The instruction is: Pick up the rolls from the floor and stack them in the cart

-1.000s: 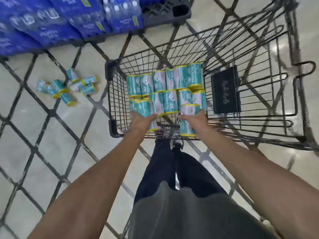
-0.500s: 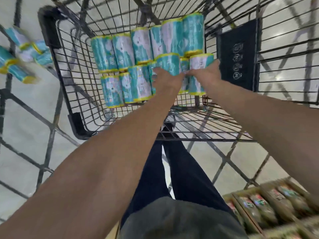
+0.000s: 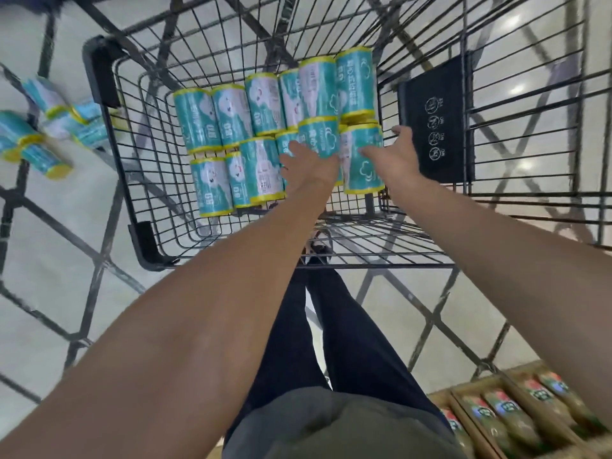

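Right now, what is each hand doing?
Left hand: open, fingers resting on a roll.
Right hand: grips the end roll.

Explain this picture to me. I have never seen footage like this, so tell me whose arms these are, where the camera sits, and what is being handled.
There is no machine here: a person wears a camera on the head, looking down past their own arms. The wire shopping cart holds teal rolls with yellow ends, laid side by side in rows. The left hand rests on one roll on top of the rows. The right hand has its grip around the side of the end roll. More rolls lie on the floor, left of the cart. Trays of bottles show at bottom right.
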`<action>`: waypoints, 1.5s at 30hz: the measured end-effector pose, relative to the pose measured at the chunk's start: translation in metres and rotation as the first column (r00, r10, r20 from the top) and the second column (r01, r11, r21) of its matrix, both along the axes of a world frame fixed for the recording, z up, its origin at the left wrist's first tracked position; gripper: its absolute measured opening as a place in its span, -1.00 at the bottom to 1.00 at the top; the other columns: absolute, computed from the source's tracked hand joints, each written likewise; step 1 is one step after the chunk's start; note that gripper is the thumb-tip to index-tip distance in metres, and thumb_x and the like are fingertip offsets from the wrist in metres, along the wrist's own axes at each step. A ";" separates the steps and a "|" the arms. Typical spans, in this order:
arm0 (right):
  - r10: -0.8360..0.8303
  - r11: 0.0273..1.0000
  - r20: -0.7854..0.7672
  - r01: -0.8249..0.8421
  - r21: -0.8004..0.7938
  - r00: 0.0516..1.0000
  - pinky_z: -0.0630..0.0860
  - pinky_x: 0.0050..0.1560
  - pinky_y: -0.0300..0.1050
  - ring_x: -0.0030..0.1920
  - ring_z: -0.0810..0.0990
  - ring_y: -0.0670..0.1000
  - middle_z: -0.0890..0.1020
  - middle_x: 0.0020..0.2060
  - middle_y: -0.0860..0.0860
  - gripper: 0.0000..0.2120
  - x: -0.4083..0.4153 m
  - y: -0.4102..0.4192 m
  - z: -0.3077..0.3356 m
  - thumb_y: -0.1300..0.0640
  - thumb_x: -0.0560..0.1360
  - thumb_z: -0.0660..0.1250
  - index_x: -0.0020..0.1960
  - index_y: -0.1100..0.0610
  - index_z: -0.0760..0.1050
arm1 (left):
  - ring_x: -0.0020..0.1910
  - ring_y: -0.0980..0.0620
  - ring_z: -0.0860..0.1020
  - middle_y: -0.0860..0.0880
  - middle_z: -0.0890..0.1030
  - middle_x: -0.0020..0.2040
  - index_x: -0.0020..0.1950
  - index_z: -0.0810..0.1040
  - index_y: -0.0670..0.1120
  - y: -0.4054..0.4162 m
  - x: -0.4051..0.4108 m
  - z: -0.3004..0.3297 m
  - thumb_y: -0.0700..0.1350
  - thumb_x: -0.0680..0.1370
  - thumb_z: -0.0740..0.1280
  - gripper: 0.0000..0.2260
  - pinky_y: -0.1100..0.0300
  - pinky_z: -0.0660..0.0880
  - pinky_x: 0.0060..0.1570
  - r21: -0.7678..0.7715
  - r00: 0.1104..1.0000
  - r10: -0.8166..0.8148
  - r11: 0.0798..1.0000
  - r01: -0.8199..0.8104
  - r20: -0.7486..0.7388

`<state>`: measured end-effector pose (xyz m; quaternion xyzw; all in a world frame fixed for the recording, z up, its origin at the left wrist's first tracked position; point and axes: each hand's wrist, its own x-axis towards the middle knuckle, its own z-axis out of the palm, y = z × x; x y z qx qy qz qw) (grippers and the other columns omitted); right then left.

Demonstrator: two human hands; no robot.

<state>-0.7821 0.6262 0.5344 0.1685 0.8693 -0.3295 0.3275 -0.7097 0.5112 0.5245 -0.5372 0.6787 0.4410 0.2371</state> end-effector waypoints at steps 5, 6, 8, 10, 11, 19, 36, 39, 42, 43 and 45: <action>0.126 0.992 -0.059 -0.126 -0.006 0.990 0.64 0.02 0.10 -0.05 0.67 0.08 0.61 0.12 0.11 -0.57 0.023 0.005 0.058 0.09 0.57 0.36 0.41 0.08 0.37 | 0.49 -0.31 0.24 -0.25 0.16 0.55 0.61 0.10 -0.16 -0.023 0.050 0.050 0.09 0.56 0.35 -0.26 -0.17 0.35 0.40 -0.078 0.997 -0.009 0.997 0.003 -0.074; 0.206 0.978 -0.086 -0.207 0.002 0.975 0.62 0.02 0.10 -0.03 0.66 0.10 0.62 0.14 0.13 -0.60 0.031 0.005 0.074 0.06 0.58 0.35 0.40 0.08 0.40 | 0.48 -0.31 0.27 -0.25 0.19 0.54 0.60 0.13 -0.16 -0.029 0.062 0.067 0.08 0.57 0.34 -0.29 -0.18 0.37 0.38 -0.098 0.995 -0.010 0.995 0.000 -0.099; 0.386 0.922 -0.144 -0.386 0.024 0.911 0.57 0.15 0.14 0.11 0.64 0.15 0.59 0.23 0.14 -0.60 0.049 0.000 0.105 -0.02 0.59 0.33 0.37 0.07 0.43 | 0.42 -0.28 0.36 -0.26 0.29 0.48 0.56 0.22 -0.17 -0.043 0.089 0.102 0.07 0.58 0.33 -0.36 -0.17 0.43 0.33 -0.162 0.991 -0.018 0.987 -0.004 -0.135; 0.566 0.823 -0.182 -0.564 0.067 0.804 0.51 0.24 0.17 0.21 0.60 0.19 0.56 0.25 0.16 -0.59 0.064 -0.015 0.141 -0.06 0.60 0.31 0.38 0.10 0.46 | 0.37 -0.26 0.41 -0.24 0.36 0.42 0.52 0.30 -0.19 -0.060 0.117 0.143 0.04 0.58 0.32 -0.43 -0.13 0.43 0.32 -0.253 0.986 -0.044 0.967 0.002 -0.159; 0.648 0.759 -0.193 -0.645 0.089 0.737 0.49 0.25 0.13 0.23 0.57 0.21 0.56 0.24 0.18 -0.58 0.072 -0.026 0.159 -0.05 0.62 0.28 0.40 0.13 0.44 | 0.36 -0.26 0.41 -0.24 0.38 0.42 0.50 0.32 -0.20 -0.069 0.131 0.163 0.02 0.59 0.32 -0.46 -0.09 0.41 0.34 -0.296 0.985 -0.057 0.955 0.006 -0.164; 0.932 0.295 -0.286 -0.922 0.250 0.220 0.45 0.33 0.06 0.36 0.46 0.23 0.47 0.38 0.20 -0.49 0.150 -0.167 0.282 -0.08 0.63 0.25 0.51 0.11 0.36 | 0.29 -0.26 0.45 -0.22 0.44 0.29 0.40 0.40 -0.14 -0.170 0.260 0.280 0.09 0.61 0.26 -0.55 -0.08 0.46 0.21 -0.547 0.990 -0.023 0.835 -0.059 -0.142; 0.947 0.067 -0.318 -0.949 0.309 -0.037 0.49 0.27 0.11 0.28 0.51 0.23 0.51 0.26 0.15 -0.53 0.404 -0.410 0.283 -0.14 0.60 0.25 0.43 0.05 0.41 | 0.34 -0.22 0.44 -0.14 0.42 0.40 0.49 0.35 -0.04 -0.355 0.542 0.281 0.12 0.62 0.20 -0.52 -0.10 0.44 0.26 -0.584 0.974 0.178 0.779 -0.227 -0.142; 0.966 0.067 -0.259 -0.956 0.286 -0.010 0.48 0.28 0.09 0.30 0.50 0.23 0.49 0.29 0.16 -0.51 0.421 -0.429 0.268 -0.13 0.60 0.26 0.46 0.07 0.39 | 0.36 -0.23 0.42 -0.15 0.40 0.42 0.46 0.37 -0.06 -0.378 0.559 0.273 0.11 0.62 0.21 -0.54 -0.10 0.43 0.26 -0.556 0.970 0.201 0.795 -0.243 -0.137; 0.976 0.064 -0.217 -0.960 0.273 0.004 0.47 0.31 0.09 0.34 0.47 0.25 0.47 0.32 0.19 -0.48 0.425 -0.450 0.249 -0.11 0.61 0.26 0.48 0.10 0.36 | 0.34 -0.20 0.43 -0.15 0.40 0.42 0.43 0.38 -0.08 -0.404 0.566 0.258 0.12 0.63 0.19 -0.56 -0.10 0.44 0.24 -0.547 0.977 0.183 0.810 -0.212 -0.107; 0.979 0.070 -0.204 -0.961 0.269 0.014 0.47 0.30 0.09 0.34 0.47 0.25 0.47 0.31 0.21 -0.47 0.424 -0.457 0.243 -0.11 0.60 0.26 0.49 0.12 0.35 | 0.34 -0.21 0.43 -0.16 0.41 0.41 0.43 0.38 -0.08 -0.412 0.566 0.253 0.12 0.63 0.18 -0.56 -0.10 0.44 0.24 -0.532 0.977 0.187 0.819 -0.214 -0.105; 0.982 0.082 -0.188 -0.962 0.259 0.033 0.48 0.29 0.09 0.33 0.47 0.26 0.49 0.29 0.23 -0.44 0.419 -0.474 0.228 -0.11 0.59 0.28 0.50 0.13 0.34 | 0.30 -0.22 0.46 -0.18 0.44 0.35 0.42 0.40 -0.10 -0.432 0.563 0.243 0.11 0.63 0.17 -0.56 -0.10 0.44 0.24 -0.513 0.978 0.187 0.833 -0.208 -0.093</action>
